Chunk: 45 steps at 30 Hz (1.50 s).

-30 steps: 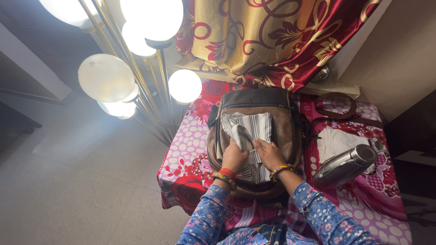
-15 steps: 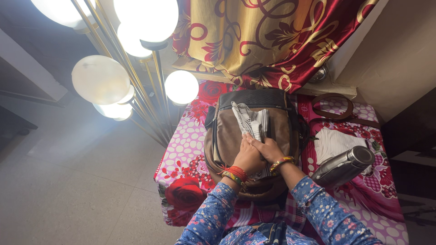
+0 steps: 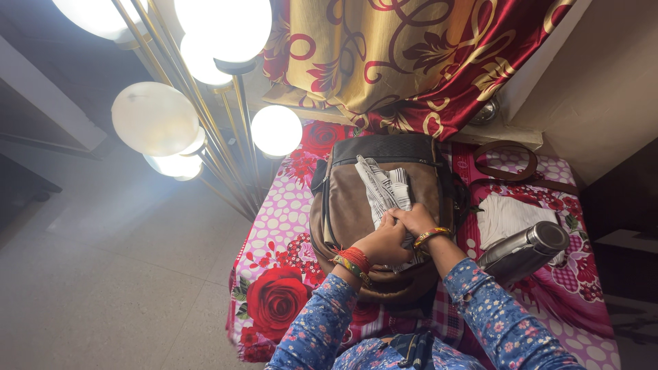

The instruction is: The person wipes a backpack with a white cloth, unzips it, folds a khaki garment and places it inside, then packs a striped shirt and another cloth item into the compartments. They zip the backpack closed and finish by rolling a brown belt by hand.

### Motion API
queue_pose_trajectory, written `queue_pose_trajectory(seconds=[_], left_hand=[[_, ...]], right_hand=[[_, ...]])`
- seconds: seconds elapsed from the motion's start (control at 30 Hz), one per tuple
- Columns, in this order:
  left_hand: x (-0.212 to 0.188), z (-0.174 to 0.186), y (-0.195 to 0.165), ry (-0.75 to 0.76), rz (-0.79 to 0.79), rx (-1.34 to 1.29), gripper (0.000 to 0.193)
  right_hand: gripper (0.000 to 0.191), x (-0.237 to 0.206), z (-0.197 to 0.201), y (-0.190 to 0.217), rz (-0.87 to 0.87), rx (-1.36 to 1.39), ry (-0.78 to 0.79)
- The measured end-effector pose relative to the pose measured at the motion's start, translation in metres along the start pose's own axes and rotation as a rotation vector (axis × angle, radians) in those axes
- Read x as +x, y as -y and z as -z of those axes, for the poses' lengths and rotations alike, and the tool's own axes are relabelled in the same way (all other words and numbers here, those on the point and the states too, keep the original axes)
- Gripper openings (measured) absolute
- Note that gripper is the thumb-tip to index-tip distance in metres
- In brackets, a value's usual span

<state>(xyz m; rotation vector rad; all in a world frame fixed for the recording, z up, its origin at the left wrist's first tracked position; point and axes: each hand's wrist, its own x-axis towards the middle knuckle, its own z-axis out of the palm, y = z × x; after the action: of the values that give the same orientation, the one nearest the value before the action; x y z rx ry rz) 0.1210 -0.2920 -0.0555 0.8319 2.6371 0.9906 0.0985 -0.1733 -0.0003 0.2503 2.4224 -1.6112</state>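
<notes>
Since half a second ago you have drawn both hands closer together over the cloth, and the cloth has been folded narrower; a second ago it lay spread almost across the whole bag, now it is a slim striped strip running down the bag's middle. Your left hand lies knuckles up on the lower end of the cloth, fingers curled and pressed together on the fabric; red and yellow bangles sit on that wrist. Your right hand is touching the left, its fingers closed on the same end of the cloth just above; whether it pinches a fold or only presses cannot be told, since the fingertips are hidden; a gold and red bangle rings that wrist. The cloth is grey and white, bunched at its upper end near the bag's black top edge; it rests on the bag, partly under your hands. The bag is brown, lying flat on the bed, whose cover is pink with white dots and red roses. To the right of the bag, well apart from your hands, a steel flask lies tilted on a white cloth; a brown strap curls beyond it. A lamp with round globes stands left; a red and gold curtain hangs behind.
</notes>
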Motion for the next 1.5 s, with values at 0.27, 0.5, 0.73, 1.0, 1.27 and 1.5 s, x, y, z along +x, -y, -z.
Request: queue_pose_trajectory(seconds=[0.27,0.5,0.73,1.0,1.27,1.5], left_hand=[[-0.009,0.016,-0.011,0.109,-0.056,-0.112,0.069],[-0.030,0.052,0.012,0.071,-0.142,-0.702,0.033],[-0.038,0.050,0.035,-0.359,0.057,-0.073,0.025],[-0.045,0.022,0.032,-0.113,0.028,0.415,0.052],[-0.058,0.013,0.033,-0.093,-0.042,0.518,0.049],[-0.058,0.001,0.051,-0.207,-0.260,0.596,0.025]], right_hand=[[0.051,-0.002,0.010,-0.003,-0.035,-0.031,-0.050],[0.046,0.005,0.020,-0.023,0.130,-0.136,-0.172],[0.042,0.006,0.038,-0.032,0.349,-0.246,-0.337],[0.034,0.003,0.050,-0.047,0.325,-0.370,-0.328],[0.034,0.002,0.055,-0.066,0.288,-0.425,-0.320],[0.037,-0.005,0.059,-0.072,0.292,-0.467,-0.342]])
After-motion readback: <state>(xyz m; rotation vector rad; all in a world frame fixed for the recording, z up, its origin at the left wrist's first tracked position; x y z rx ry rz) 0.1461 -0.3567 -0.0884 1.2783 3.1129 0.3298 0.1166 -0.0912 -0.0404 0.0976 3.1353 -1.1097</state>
